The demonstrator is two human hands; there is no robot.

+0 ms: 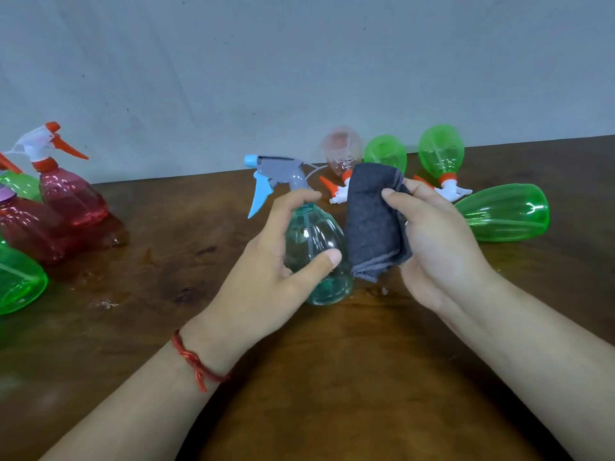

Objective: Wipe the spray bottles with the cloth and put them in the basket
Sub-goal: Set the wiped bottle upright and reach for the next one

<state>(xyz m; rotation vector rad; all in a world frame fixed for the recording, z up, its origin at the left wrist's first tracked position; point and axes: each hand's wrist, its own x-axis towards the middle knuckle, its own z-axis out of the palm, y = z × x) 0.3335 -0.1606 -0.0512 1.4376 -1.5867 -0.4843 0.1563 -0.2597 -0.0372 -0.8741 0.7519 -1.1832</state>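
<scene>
A clear teal spray bottle (pixel 312 241) with a grey and blue trigger head stands upright on the brown table (pixel 299 377). My left hand (pixel 266 281) grips its body, thumb in front. My right hand (pixel 429 241) holds a folded dark grey cloth (pixel 372 224) against the bottle's right side. Behind lie a pale pink bottle (pixel 342 151), two green bottles (pixel 386 154) (pixel 441 154) and a bigger green bottle (pixel 506 212) on its side. No basket is in view.
At the left stand red bottles (pixel 71 197) with orange-white triggers and green bottles (pixel 16 281), partly cut by the frame edge. Wet patches shine on the wood around them. A grey wall (pixel 299 78) closes off the table's far edge.
</scene>
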